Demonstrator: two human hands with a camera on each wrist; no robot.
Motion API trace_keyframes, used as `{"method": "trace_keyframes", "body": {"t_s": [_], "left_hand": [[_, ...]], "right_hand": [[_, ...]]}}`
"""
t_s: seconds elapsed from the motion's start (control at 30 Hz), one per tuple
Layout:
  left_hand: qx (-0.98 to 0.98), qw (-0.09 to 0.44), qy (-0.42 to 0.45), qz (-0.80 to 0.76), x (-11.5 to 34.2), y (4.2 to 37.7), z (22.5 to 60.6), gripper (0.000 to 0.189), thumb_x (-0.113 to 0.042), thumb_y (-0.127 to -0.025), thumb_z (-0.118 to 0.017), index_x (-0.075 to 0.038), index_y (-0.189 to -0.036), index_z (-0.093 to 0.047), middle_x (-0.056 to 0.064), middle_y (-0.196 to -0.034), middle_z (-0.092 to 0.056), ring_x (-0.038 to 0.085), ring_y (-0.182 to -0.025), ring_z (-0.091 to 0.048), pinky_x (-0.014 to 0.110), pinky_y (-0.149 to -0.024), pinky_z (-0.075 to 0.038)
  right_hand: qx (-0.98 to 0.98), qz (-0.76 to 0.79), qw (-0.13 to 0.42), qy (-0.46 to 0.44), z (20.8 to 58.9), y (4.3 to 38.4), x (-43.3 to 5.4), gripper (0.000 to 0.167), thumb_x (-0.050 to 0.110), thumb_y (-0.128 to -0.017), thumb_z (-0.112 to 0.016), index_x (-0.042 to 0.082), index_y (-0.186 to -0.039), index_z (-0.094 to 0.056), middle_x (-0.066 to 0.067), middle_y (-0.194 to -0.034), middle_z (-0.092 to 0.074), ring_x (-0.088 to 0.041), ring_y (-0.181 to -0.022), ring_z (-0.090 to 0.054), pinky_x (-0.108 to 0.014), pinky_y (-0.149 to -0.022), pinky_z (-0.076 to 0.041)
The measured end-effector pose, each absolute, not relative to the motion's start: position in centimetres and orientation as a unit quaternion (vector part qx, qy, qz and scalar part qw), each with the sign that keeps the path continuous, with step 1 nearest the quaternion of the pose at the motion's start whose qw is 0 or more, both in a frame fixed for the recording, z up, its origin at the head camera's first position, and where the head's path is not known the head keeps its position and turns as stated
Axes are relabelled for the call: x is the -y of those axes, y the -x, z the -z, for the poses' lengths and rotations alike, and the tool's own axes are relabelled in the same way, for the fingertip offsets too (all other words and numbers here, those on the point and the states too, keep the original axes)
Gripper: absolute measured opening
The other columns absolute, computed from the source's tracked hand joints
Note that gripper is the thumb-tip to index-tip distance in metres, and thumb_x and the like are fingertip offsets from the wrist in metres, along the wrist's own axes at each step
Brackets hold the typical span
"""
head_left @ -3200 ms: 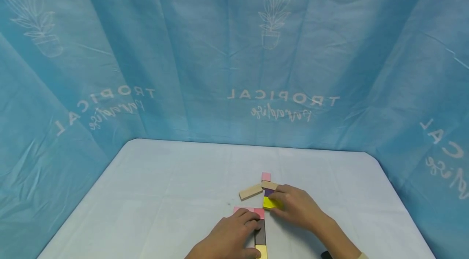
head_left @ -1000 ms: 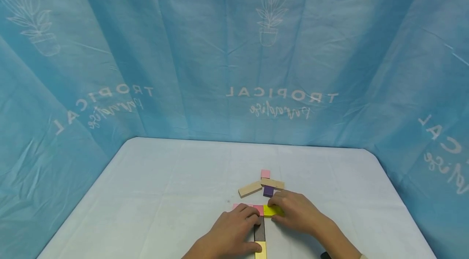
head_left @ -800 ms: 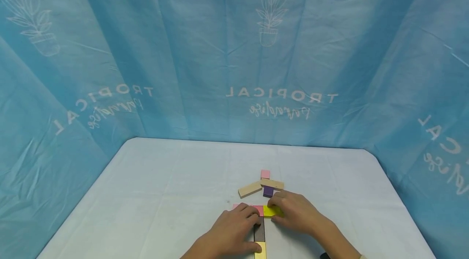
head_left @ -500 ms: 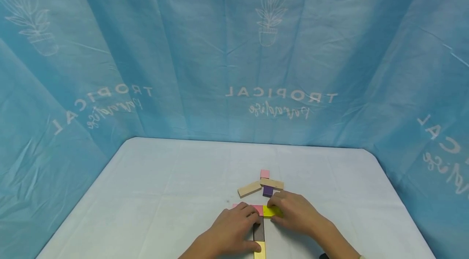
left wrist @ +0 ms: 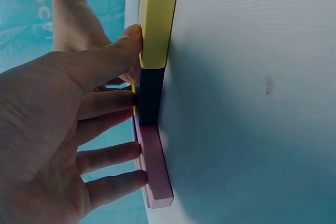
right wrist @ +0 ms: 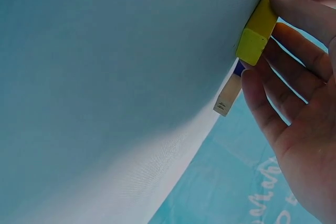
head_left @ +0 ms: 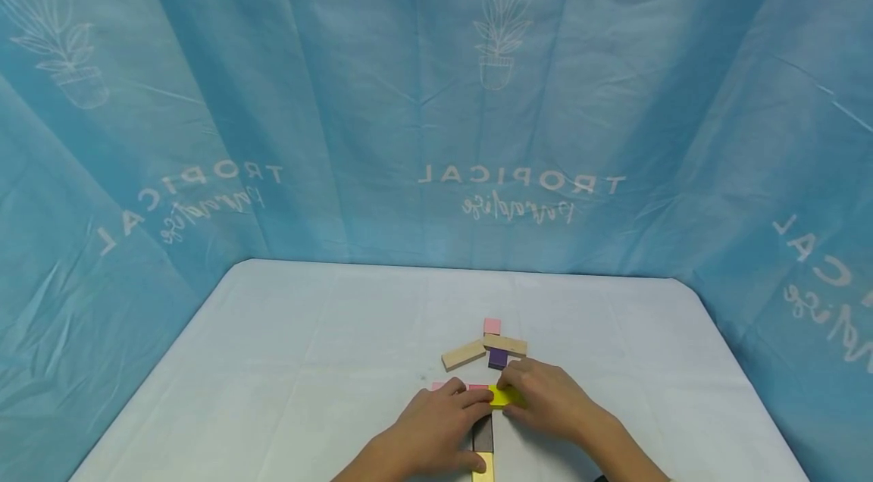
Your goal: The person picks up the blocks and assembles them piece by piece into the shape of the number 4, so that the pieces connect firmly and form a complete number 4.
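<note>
In the head view my right hand [head_left: 549,397] pinches a bright yellow block [head_left: 505,397] [right wrist: 253,44] between thumb and fingers. That block's left end meets a red block [head_left: 480,387], partly covered. My left hand [head_left: 433,429] rests over a row of blocks, fingers fairly straight. Its thumb touches a pale yellow block [left wrist: 159,19], and its index finger reaches the seam by the bright yellow block. A dark grey block [head_left: 483,434] lies between the pale yellow and red ones. Two fingertips touch a pink block [left wrist: 157,169] in the left wrist view.
Beyond the hands lie a small pink block [head_left: 492,326], two bare wood blocks, one to the left [head_left: 464,355] and one to the right [head_left: 506,345], and a purple block [head_left: 498,358]. A white cloth [head_left: 307,361] covers the table; a blue curtain [head_left: 382,103] surrounds it.
My right hand has drawn the bright yellow block away from the purple one, nearer to me, beside the red block. Lately my left index finger has stretched over the red block toward it.
</note>
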State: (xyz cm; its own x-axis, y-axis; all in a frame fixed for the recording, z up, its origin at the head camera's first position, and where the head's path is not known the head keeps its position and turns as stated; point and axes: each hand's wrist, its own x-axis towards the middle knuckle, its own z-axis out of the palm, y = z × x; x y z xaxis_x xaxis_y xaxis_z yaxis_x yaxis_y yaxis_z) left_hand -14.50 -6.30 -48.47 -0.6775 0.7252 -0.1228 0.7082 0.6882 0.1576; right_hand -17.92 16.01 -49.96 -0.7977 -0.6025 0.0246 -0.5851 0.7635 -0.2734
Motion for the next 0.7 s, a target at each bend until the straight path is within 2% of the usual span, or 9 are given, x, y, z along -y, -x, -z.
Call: {"method": "trace_keyframes", "body": {"t_s": [0.7], "left_hand": [[-0.91, 0.097, -0.4, -0.04, 6.26, 14.84, 48.4, 0.07, -0.067, -0.078, -0.063, -0.031, -0.137, -0.053, -0.019, -0.141, -0.043, 0.008, -0.107, -0.044, 0.028, -0.063, -0.046]], "right_hand": [[-0.941, 0.133, 0.033, 0.308, 50.14, 18.0, -15.93, 0.027, 0.036, -0.079, -0.078, 0.023, -0.1, -0.068, 0.016, -0.09, -0.06, -0.004, -0.08, -0.052, -0.03, -0.078, -0.051]]}}
